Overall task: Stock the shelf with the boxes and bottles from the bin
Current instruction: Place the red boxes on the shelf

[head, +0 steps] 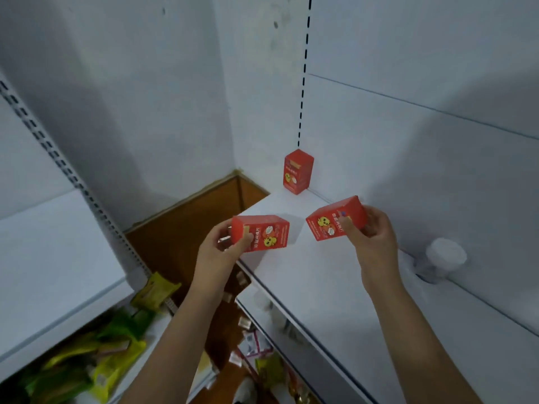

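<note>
We hold two small red cardboard boxes above the white shelf [335, 287], one in each hand. Our left hand [221, 252] grips the left box [262, 233] at its end, thumb curled over the front face, so the carton lies on its side over the shelf's front corner; whether it touches the board we cannot tell. Our right hand [370, 231] pinches the right box [335, 218] between thumb and fingers and keeps it tilted, clear of the shelf. Both are crisp rectangular cartons with matte red faces, printed with a yellow cartoon figure, a white and red patch and lines of white lettering too blurred to read. A third box [298, 172] of the same print stands upright at the back corner of the shelf, against the smooth white back panel, under a slotted upright. To the right, near the back panel, a white round-capped bottle [444, 258] sits on the shelf, well apart from the cartons. Below to the left, glossy green and yellow packets [116, 339] lie on lower shelves, beside a brown wooden floor [186, 228].
</note>
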The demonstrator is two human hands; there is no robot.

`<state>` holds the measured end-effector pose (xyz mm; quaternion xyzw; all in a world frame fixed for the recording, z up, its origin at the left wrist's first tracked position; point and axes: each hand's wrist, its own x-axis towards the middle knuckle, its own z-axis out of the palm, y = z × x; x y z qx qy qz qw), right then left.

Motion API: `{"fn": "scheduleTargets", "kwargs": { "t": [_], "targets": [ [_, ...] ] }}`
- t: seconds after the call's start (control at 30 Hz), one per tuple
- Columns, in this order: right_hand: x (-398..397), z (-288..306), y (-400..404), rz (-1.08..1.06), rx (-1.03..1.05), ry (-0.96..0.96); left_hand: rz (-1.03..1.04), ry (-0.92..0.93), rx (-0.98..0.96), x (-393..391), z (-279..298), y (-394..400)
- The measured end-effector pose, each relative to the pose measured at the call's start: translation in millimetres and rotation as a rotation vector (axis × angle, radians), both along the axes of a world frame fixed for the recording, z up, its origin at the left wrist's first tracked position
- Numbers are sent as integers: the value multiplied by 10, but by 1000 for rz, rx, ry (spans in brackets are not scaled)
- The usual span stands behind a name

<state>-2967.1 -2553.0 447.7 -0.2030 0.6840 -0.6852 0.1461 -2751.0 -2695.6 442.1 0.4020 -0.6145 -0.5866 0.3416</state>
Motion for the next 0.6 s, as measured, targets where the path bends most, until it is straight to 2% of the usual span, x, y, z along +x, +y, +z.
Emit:
{"fn": "scheduleTargets", "kwargs": {
  "t": [0.13, 0.27, 0.4, 0.6],
  "targets": [
    [-130, 199, -471, -127, 101, 199, -186, -60, -189, -331, 170, -650],
    [-278, 216, -883, -210, 198, 301, -390, -64, -329, -772, 189, -1069],
    [-310, -74, -1122, -193, 346, 303, -538, -109, -314, -1093, -67, -1162],
    [-305, -477, -1176, -232, 397, 225, -628, -142, -247, -1140, -344, -1220]
  ]
}}
